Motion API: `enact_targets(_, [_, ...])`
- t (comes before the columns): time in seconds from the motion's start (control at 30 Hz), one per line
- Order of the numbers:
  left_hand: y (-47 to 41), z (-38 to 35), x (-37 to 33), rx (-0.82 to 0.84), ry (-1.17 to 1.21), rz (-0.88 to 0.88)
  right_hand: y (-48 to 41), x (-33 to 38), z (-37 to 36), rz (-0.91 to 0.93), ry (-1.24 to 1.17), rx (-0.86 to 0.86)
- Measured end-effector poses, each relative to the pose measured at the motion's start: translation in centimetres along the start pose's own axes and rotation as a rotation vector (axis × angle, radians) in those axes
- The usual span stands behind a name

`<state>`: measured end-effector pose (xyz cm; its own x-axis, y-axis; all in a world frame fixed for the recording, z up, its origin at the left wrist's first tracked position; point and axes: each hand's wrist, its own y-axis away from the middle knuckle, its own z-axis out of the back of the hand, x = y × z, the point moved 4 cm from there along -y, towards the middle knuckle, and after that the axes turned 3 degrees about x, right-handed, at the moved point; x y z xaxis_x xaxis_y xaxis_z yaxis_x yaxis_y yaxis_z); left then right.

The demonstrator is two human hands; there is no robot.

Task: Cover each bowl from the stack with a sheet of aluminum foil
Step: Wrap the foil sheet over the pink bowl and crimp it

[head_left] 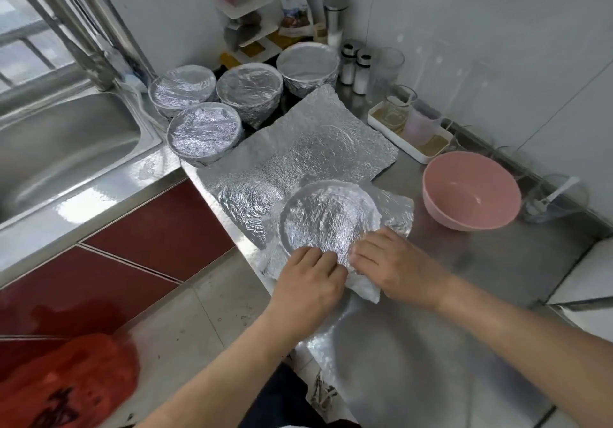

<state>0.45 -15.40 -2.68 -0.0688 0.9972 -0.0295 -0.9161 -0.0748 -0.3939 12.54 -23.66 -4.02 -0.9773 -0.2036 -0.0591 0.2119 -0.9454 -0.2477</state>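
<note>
Looking down on a brushed stainless-steel counter [481, 261]. At centre, a round foil-covered bowl [328, 218], its rim readable only as a raised circle under the metal skin. Over it, a crinkled, shiny foil sheet [398, 215], with loose corners jutting out at 3 and 7 o'clock.

Left hand [308, 278] at the bowl's 6 o'clock, fingers curled over the near rim, grip closed on the foil sheet's edge. Right hand [391, 261] just beside it at 5 o'clock, fingers bent, grip pinching the same edge above a folded flap. Bowl directly at 12 o'clock from both hands, touching the fingertips.

Beyond, at 12 o'clock, a flat spare foil [315, 149], creased and bearing faint round imprints. Farther back, from 10 to 12 o'clock, a cluster of four wrapped bowls [248, 87], foil drawn tight and wrinkled across each round top. At 3 o'clock, well apart from the hands, a smooth matte pink bowl [471, 192], uncovered. At 9 o'clock, a polished steel sink [66, 142]. At 7 o'clock, low in the view, a translucent red plastic bag [66, 384].
</note>
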Motion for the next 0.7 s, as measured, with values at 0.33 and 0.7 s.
enact_targets(0.33, [-1.5,-5.5,-1.9,0.164,0.068,0.178,3.0,-2.9,-2.0,-0.43,-0.136,-0.078])
enact_targets(0.7, [-1.7,-6.0,-0.5,0.169,0.181,0.169,4.4,-2.0,-3.3,-1.304,-0.697,-0.325])
